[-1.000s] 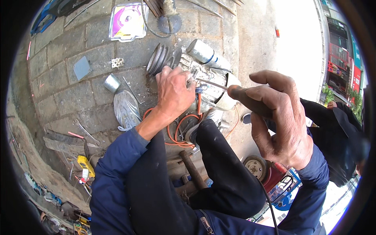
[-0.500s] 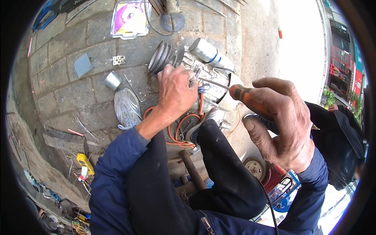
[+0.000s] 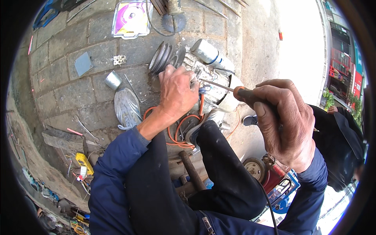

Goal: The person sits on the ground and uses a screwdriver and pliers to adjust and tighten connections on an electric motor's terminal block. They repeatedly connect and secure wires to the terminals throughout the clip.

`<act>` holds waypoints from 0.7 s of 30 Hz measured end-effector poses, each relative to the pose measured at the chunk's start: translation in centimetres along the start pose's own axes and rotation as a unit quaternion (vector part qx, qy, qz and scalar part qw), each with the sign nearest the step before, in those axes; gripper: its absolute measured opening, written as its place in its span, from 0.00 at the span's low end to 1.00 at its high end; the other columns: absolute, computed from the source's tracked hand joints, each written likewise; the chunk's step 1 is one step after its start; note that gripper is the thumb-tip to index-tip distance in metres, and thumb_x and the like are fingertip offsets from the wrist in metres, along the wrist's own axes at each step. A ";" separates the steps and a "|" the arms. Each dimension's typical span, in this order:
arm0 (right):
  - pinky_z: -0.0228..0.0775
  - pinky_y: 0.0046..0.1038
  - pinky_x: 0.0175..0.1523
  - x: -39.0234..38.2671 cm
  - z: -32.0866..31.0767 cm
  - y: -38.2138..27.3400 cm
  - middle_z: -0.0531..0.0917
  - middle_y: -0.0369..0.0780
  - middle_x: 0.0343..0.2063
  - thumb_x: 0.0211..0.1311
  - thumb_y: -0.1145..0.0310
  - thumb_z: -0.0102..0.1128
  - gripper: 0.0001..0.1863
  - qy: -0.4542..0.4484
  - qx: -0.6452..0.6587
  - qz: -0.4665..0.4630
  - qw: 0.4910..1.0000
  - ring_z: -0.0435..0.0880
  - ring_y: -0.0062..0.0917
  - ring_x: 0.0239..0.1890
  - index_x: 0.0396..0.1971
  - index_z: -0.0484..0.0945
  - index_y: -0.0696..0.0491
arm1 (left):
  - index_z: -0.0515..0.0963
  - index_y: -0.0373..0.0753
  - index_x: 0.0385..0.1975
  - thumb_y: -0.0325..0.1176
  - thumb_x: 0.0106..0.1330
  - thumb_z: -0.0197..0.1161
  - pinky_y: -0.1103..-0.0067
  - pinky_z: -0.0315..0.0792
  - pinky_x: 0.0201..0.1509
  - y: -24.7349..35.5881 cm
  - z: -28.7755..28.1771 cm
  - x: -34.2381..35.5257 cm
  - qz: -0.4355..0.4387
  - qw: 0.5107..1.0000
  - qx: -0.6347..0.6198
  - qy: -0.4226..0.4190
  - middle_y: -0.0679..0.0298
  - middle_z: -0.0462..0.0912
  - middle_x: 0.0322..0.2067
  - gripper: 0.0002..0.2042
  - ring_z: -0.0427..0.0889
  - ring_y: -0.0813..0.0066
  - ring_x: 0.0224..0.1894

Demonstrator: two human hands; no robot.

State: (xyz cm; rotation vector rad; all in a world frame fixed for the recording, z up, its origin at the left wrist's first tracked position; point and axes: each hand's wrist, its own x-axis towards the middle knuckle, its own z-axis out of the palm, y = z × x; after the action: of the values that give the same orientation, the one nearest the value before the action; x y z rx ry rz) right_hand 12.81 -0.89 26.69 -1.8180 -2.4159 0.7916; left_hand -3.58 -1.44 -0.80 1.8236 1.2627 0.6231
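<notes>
My left hand (image 3: pixel 178 92) is closed at the motor (image 3: pixel 211 92), with a small grey piece at its thumb and forefinger that I cannot make out. My right hand (image 3: pixel 286 121) grips an orange-and-dark screwdriver (image 3: pixel 239 94), whose thin shaft reaches left to that spot beside my left fingertips. A dark grooved pulley (image 3: pixel 158 56) is on the motor's left, and a silver cylinder (image 3: pixel 203 51) sits on top. A coiled orange cord (image 3: pixel 180 144) lies below, by my shoes.
On the paving are a blade package (image 3: pixel 131 19), saw blade (image 3: pixel 172 23), grey plate (image 3: pixel 83 63), metal can (image 3: pixel 113 80), wrench (image 3: pixel 92 133) and yellow tool (image 3: pixel 84 162). A red wheeled machine (image 3: pixel 274 176) stands lower right; another person (image 3: pixel 338 145) in black is at right.
My right thumb swung away from the screwdriver handle, then came back in against it, as my fingers shifted round it. My left hand moved slightly right in the picture along with the motor.
</notes>
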 end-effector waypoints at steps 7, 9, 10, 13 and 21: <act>0.88 0.34 0.49 0.2 0.2 0.1 0.83 0.53 0.55 0.72 0.81 0.67 0.16 0.014 0.003 -0.020 1.000 0.94 0.38 0.44 0.57 0.79 0.60 | 0.87 0.42 0.30 0.33 0.62 0.76 0.57 0.69 0.52 0.0 0.1 0.0 -0.001 1.000 0.003 -0.004 0.62 0.84 0.35 0.05 0.78 0.52 0.46; 0.88 0.33 0.49 0.2 0.4 0.1 0.82 0.54 0.58 0.72 0.81 0.68 0.16 0.018 0.011 -0.013 1.000 0.94 0.38 0.46 0.57 0.79 0.59 | 0.87 0.42 0.30 0.33 0.62 0.76 0.57 0.69 0.51 0.1 0.1 0.1 -0.002 1.000 -0.002 -0.004 0.63 0.84 0.35 0.05 0.78 0.52 0.45; 0.88 0.33 0.49 0.6 -0.2 -0.2 0.82 0.54 0.58 0.72 0.81 0.67 0.16 0.008 -0.007 -0.029 1.000 0.94 0.38 0.47 0.57 0.79 0.60 | 0.87 0.42 0.29 0.33 0.62 0.76 0.57 0.69 0.51 0.0 0.0 0.1 -0.003 1.000 -0.003 -0.004 0.63 0.84 0.35 0.05 0.78 0.52 0.45; 0.88 0.35 0.50 0.2 -0.1 0.1 0.82 0.54 0.57 0.72 0.82 0.66 0.16 -0.001 0.012 -0.012 1.000 0.94 0.41 0.46 0.57 0.79 0.59 | 0.87 0.42 0.29 0.33 0.62 0.76 0.56 0.70 0.51 0.0 0.1 0.0 0.003 1.000 -0.006 0.004 0.63 0.84 0.35 0.05 0.78 0.51 0.45; 0.87 0.35 0.49 -0.2 0.0 0.3 0.84 0.54 0.55 0.65 0.87 0.64 0.22 0.005 0.002 -0.013 1.000 0.94 0.40 0.49 0.58 0.79 0.57 | 0.86 0.42 0.29 0.33 0.62 0.76 0.56 0.69 0.52 0.0 0.1 0.1 0.000 1.000 -0.005 -0.001 0.63 0.84 0.35 0.05 0.78 0.51 0.45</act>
State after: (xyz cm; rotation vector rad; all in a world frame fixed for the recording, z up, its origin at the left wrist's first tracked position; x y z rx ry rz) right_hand 13.18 -1.01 26.63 -1.7799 -2.4251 0.7831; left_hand -3.47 -1.40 -0.84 1.8154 1.2567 0.6261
